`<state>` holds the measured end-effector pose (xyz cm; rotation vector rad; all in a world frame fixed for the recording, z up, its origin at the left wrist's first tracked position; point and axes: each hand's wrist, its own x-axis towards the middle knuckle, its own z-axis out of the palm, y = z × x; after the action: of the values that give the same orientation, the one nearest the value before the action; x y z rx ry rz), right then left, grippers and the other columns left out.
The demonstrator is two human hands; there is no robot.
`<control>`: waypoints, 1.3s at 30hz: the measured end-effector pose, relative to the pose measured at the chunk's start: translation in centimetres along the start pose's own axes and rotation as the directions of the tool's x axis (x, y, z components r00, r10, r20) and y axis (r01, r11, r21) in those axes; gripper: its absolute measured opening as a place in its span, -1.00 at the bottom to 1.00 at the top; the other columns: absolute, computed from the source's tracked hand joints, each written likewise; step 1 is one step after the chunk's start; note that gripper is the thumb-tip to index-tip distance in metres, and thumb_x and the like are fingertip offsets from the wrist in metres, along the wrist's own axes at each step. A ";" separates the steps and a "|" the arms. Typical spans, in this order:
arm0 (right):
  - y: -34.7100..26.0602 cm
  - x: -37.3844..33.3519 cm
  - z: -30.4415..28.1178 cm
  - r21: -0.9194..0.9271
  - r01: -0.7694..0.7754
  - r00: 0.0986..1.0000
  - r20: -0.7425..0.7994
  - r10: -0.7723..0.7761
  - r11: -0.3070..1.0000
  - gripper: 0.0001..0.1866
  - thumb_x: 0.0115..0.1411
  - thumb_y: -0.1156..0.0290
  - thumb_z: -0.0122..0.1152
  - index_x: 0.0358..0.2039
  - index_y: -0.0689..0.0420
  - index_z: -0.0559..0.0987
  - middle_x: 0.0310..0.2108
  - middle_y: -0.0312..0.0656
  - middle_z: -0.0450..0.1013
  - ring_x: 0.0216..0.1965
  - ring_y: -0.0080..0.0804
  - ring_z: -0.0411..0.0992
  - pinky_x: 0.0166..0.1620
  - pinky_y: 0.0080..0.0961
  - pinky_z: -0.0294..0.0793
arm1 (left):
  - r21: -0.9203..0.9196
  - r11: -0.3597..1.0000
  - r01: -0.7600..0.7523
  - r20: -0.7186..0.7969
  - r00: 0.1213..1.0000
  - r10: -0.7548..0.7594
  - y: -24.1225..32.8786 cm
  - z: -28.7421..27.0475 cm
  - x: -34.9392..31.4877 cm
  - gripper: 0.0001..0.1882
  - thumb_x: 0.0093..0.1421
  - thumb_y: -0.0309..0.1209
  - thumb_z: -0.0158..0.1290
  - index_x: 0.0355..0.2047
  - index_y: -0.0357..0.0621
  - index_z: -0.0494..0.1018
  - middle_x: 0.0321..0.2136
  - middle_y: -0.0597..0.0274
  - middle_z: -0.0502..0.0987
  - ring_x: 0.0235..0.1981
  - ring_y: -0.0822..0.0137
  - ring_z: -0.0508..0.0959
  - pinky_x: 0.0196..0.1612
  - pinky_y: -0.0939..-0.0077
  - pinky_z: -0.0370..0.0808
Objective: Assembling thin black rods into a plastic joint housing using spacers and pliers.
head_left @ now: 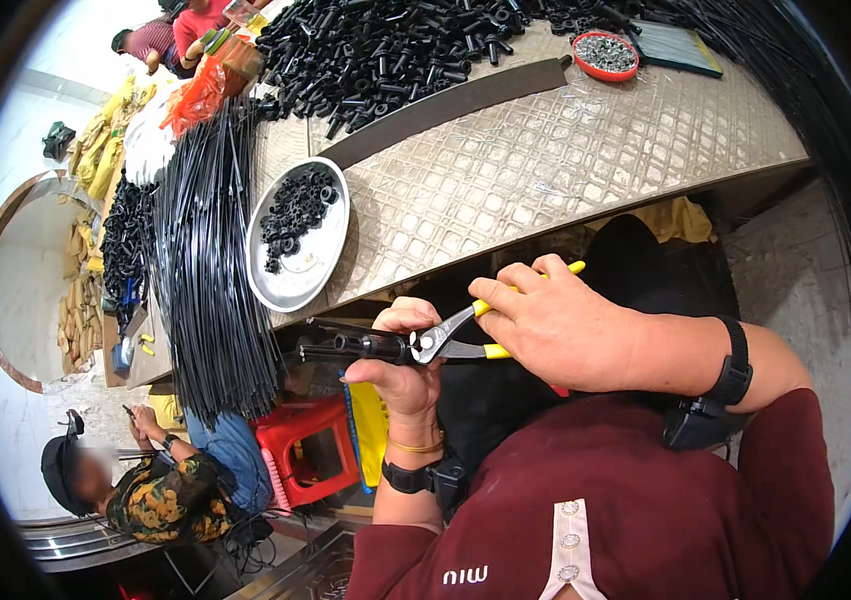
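My left hand (407,390), in front of the table edge, is closed around a black tubular part (373,347), with thin dark rods sticking out to its left. My right hand (565,330) grips a pair of yellow-handled pliers (431,343), fingers wrapped over the handles. The metal jaws meet the right end of the black part, beside my left fingers. Whether they bite on a rod there is too small to tell. Nearest to both hands on the table is a round metal bowl (330,255) with small black rings (290,215) in it.
A heap of black tubular parts (385,60) covers the back of the patterned table (505,180), behind a dark curved strip (445,108). A red bowl (606,75) holds small metal pieces. Long black rods (207,250) overhang the left end. A person (165,490) sits near a red stool (295,430).
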<state>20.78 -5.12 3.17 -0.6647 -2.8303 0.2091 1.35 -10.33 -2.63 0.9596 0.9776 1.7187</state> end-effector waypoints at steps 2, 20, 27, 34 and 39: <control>0.0 0.1 -0.3 -0.009 0.001 1.000 0.005 -0.001 1.000 -0.69 0.00 0.34 0.11 -0.22 0.15 0.54 -0.08 -0.17 0.33 -0.09 -0.32 0.32 -0.17 -0.38 0.27 | 0.051 0.999 -0.003 0.008 1.000 0.002 0.0 0.0 0.0 -0.04 -0.16 0.55 -0.36 -0.41 -0.22 0.38 -0.46 0.15 0.37 -0.73 0.54 0.24 -0.73 0.76 0.22; 1.9 0.4 -2.6 -0.048 0.093 0.996 -0.014 -0.093 0.995 -0.85 -0.04 0.31 0.11 -0.50 0.08 0.56 -0.30 -0.31 0.35 -0.29 -0.39 0.34 -0.30 -0.41 0.27 | 0.160 0.962 0.221 0.114 0.964 -0.240 1.5 -0.1 -0.9 -0.52 -0.18 -0.47 0.30 -0.21 -0.24 0.40 -0.30 0.27 0.46 -0.31 0.51 0.43 -0.20 0.65 0.38; 1.9 0.6 -2.5 -0.057 0.073 0.997 0.017 -0.072 0.996 -0.86 -0.04 0.32 0.11 -0.50 0.08 0.55 -0.31 -0.32 0.35 -0.30 -0.39 0.34 -0.31 -0.39 0.27 | 0.222 0.972 0.081 0.139 0.984 -0.114 0.6 -0.7 -0.4 -0.52 -0.10 -0.40 0.27 -0.19 -0.31 0.35 -0.34 0.21 0.46 -0.49 0.51 0.44 -0.48 0.67 0.43; 2.0 0.9 -2.4 -0.037 0.047 0.998 0.039 -0.046 0.998 -0.85 -0.03 0.32 0.10 -0.49 0.09 0.55 -0.31 -0.31 0.34 -0.31 -0.38 0.35 -0.31 -0.39 0.27 | 0.057 0.993 0.101 0.140 0.984 -0.108 1.3 0.9 0.1 -0.33 -0.20 -0.43 0.36 -0.05 -0.24 0.33 -0.50 0.46 0.32 -0.49 0.59 0.29 -0.42 0.73 0.24; 1.7 1.2 -2.2 -0.032 0.061 0.997 0.052 -0.059 0.998 -0.87 -0.03 0.32 0.10 -0.50 0.07 0.55 -0.33 -0.31 0.33 -0.31 -0.38 0.35 -0.30 -0.39 0.28 | 0.208 0.975 0.080 0.119 0.987 -0.106 1.5 0.0 -0.1 -0.43 -0.17 -0.49 0.33 -0.11 -0.24 0.36 -0.46 0.42 0.37 -0.47 0.60 0.33 -0.40 0.75 0.28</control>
<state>20.96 -2.85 5.19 -0.5879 -2.9039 0.1714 0.87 -10.83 -1.32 1.1239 1.1086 1.4799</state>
